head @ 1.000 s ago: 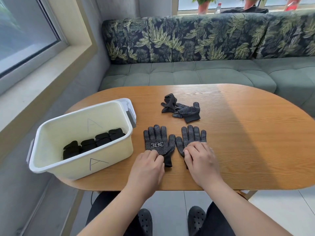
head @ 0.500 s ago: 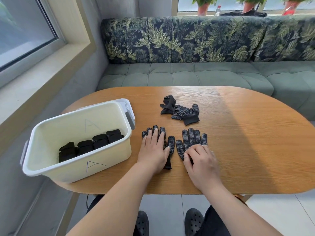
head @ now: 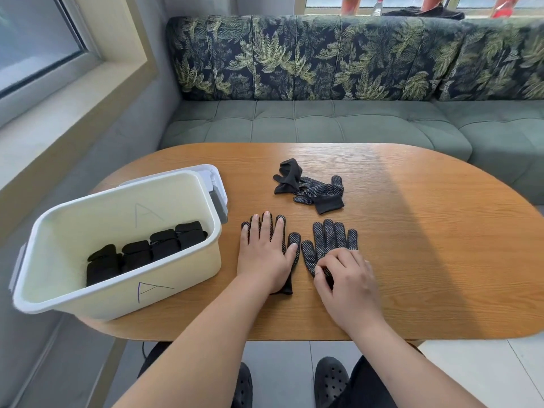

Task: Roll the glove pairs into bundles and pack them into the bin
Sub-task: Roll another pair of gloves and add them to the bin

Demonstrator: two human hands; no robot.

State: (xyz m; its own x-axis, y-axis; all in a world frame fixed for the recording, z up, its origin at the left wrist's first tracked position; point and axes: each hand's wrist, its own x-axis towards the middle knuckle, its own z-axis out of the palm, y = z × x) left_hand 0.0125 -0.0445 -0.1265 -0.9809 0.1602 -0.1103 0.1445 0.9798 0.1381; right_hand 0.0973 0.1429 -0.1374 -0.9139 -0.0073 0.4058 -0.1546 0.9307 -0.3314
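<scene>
Two black dotted gloves lie flat side by side near the table's front edge. My left hand (head: 266, 254) rests flat on the left glove (head: 294, 245), fingers spread over its fingers. My right hand (head: 346, 275) covers the lower part of the right glove (head: 331, 240), its fingertips curled and pinching the fabric near the palm. A loose heap of black gloves (head: 309, 188) lies further back on the table. The white bin (head: 188, 260) marked "A" stands at the left with several rolled black bundles (head: 147, 251) in a row inside.
The oval wooden table (head: 426, 245) stretches bare to the right. A green bench sofa (head: 323, 125) with leaf-print cushions wraps behind it. A window sill (head: 59, 98) runs along the left. My shoes show under the table's front edge.
My left hand slid forward from the left glove's cuff until it lay flat over the whole glove. My right hand stayed on the right glove and curled its fingertips into the fabric.
</scene>
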